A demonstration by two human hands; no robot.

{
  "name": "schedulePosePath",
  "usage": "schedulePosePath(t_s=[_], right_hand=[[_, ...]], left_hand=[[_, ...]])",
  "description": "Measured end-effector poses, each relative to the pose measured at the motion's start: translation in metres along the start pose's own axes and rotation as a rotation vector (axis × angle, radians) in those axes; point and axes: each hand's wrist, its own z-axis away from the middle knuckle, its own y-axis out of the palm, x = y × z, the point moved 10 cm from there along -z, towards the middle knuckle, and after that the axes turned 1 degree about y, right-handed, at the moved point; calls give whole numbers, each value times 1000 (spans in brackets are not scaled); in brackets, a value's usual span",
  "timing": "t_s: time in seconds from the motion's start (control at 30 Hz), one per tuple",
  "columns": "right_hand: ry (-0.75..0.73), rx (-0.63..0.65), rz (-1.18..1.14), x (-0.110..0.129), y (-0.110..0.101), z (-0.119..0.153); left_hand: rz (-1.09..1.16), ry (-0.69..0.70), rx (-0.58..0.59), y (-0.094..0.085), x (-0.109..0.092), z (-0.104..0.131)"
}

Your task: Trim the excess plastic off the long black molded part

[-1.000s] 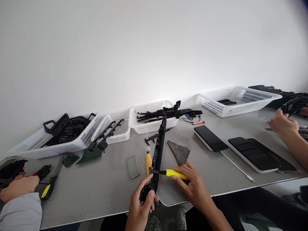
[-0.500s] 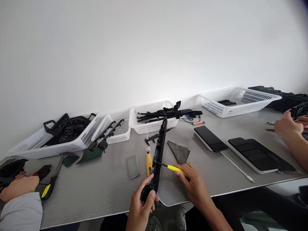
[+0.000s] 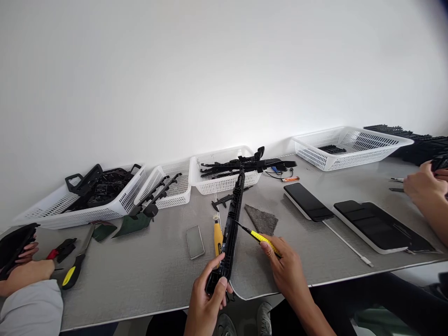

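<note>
My left hand (image 3: 209, 294) grips the lower end of a long black plastic strip (image 3: 234, 224), tilted up and away from me over the table edge. Closed round the yellow handle of a thin-bladed craft knife (image 3: 259, 236) is my right hand (image 3: 285, 266). The blade's dark tip reaches the right edge of the strip, about halfway along; whether it touches cannot be made out. Partly behind the strip lies a yellow-handled tool (image 3: 218, 235). To its left rests a small grey rectangular block (image 3: 195, 242), and right of the strip a grey cloth piece (image 3: 263, 219).
White baskets of black parts line the wall: left (image 3: 122, 200), small (image 3: 175, 202), middle (image 3: 210, 187) and right (image 3: 329, 163). Phones (image 3: 308, 201) and a cable (image 3: 346, 242) lie rightward. Co-workers' hands (image 3: 30, 275) work at both sides. A screwdriver (image 3: 75, 270) lies left.
The knife tip has moved up along the strip towards its right edge, and my right hand shifted slightly right. The left co-worker's hand has lifted a black part away from the red-handled tool.
</note>
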Motion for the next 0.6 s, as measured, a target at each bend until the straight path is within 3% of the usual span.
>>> schedulePosePath(t_s=[0.2,0.4,0.6], right_hand=[[-22,50,-34,7,0,1],[33,-19,-25,-1,-4,4],[-2,19,-33,3,0,4]], left_hand=[[51,-28,-30,1,-1,2],[59,-46,-27,0,3,-1],[70,-43,15,0,5,-2]])
